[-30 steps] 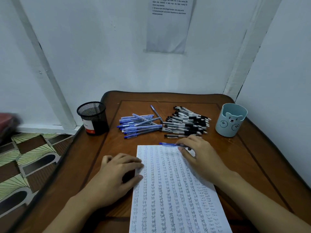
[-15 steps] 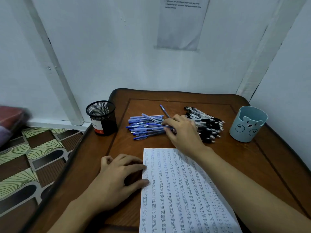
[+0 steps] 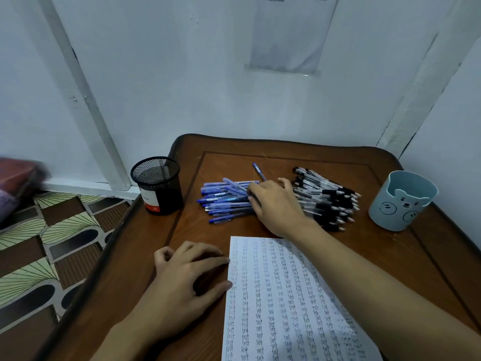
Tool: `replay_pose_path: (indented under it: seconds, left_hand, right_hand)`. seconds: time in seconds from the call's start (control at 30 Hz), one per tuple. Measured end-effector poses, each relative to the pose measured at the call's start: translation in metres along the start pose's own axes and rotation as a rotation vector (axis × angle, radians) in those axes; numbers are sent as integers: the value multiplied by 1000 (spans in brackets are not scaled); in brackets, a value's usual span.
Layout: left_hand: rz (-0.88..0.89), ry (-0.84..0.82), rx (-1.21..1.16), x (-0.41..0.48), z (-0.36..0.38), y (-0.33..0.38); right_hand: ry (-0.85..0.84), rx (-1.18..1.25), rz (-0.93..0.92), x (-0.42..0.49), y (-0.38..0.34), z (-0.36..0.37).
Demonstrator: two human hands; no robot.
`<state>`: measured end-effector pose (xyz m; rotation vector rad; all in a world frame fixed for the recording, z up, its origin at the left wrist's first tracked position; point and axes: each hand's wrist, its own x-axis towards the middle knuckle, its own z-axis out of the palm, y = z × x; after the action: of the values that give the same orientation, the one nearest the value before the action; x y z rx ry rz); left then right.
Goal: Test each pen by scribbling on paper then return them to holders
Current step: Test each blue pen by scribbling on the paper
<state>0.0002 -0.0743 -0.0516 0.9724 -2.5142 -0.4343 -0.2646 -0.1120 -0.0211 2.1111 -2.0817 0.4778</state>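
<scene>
Picking step, by my reading; right hand (image 3: 276, 204) curled onto the blue pens (image 3: 223, 201), heaped on the desk (image 3: 390, 256) at 12 o'clock from the paper (image 3: 281, 303); grip uncertain (fingertips hidden); left hand (image 3: 182, 280) relaxed, steadying the paper's 9 o'clock edge; next: single out one pen, scribble.

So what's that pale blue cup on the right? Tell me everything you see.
The pale blue cup is a round, smooth, plastic-looking holder standing upright near the right edge of the table. A bear head rises at its front rim; a face and two paws are drawn in dark lines. What shows of its inside looks empty. Only the table touches it; the black pens lie apart to its left.
</scene>
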Motion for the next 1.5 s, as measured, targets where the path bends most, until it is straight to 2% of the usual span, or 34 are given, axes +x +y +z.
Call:
replay_pose_path:
  seconds: [0.3, 0.47, 0.67, 0.77, 0.83, 1.03, 1.2, 1.33, 1.5]
  left_hand:
    - [-5, -6, 31, -1, -1, 2]
    - [-5, -11, -59, -4, -5, -1]
    - [-91, 116, -199, -2, -29, -14]
    - [-152, 154, -170, -3, -42, -22]
    - [-151, 139, -93, -3, -44, -25]
    - [-131, 65, -99, 2, -34, -13]
    - [-113, -52, -31, 7, -28, 4]
    - [-129, -131, 22, 11, -29, 5]
    - [-186, -50, -44, 14, -34, 0]
  right_hand:
    - [8, 40, -81, 12, -15, 11]
    - [-4, 223, -112, 2, -9, 13]
    - [-3, 369, -94, -13, -2, 15]
    - [48, 395, -92, -17, -2, 13]
    - [109, 451, -71, -22, -3, 9]
    - [277, 601, 47, -43, -13, -8]
    - [312, 582, 148, -66, 1, -25]
    - [224, 440, 218, -90, 20, -32]
    - [142, 228, 116, -110, 20, -32]
